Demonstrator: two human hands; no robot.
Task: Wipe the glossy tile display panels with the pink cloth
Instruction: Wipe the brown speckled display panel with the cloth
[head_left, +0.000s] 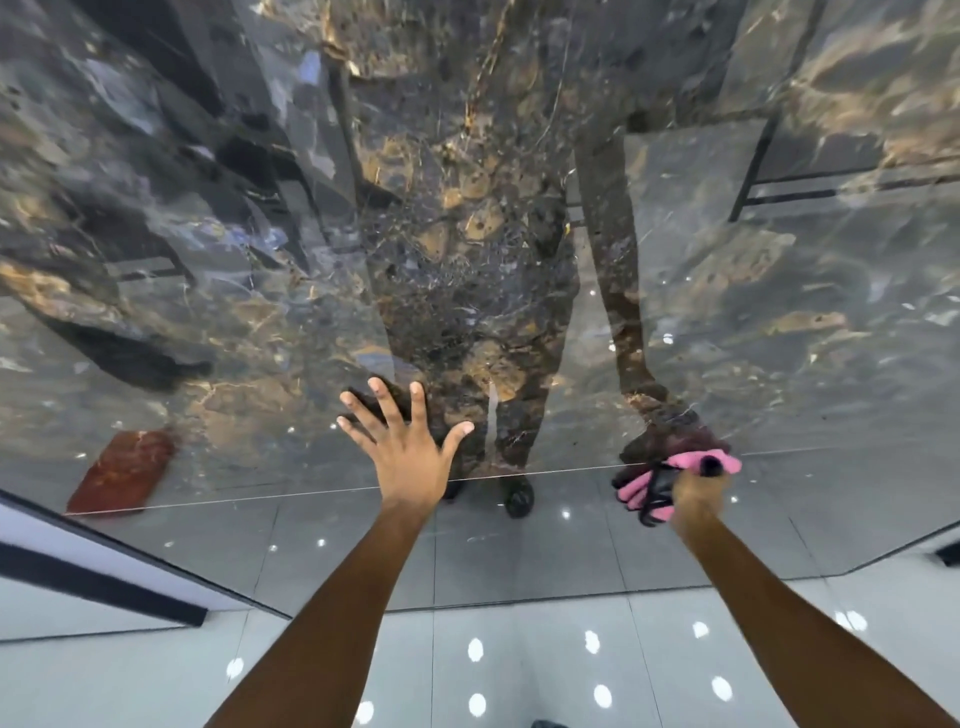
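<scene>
A tall glossy tile panel (753, 322) with dark marble pattern in brown, gold and blue-grey fills the upper view; it mirrors my body and the room. My left hand (408, 447) lies flat on its lower part, fingers spread, holding nothing. My right hand (698, 491) is closed around a bunched pink cloth (693, 462) with black trim, pressed against the panel near its bottom edge at the right. Part of the cloth is hidden inside my fist.
Below the panel, a grey glossy tiled floor (519, 649) reflects ceiling lights. A white panel with a black stripe (93, 582) stands at the lower left. A reddish-brown patch (122, 470) shows low on the left of the tile.
</scene>
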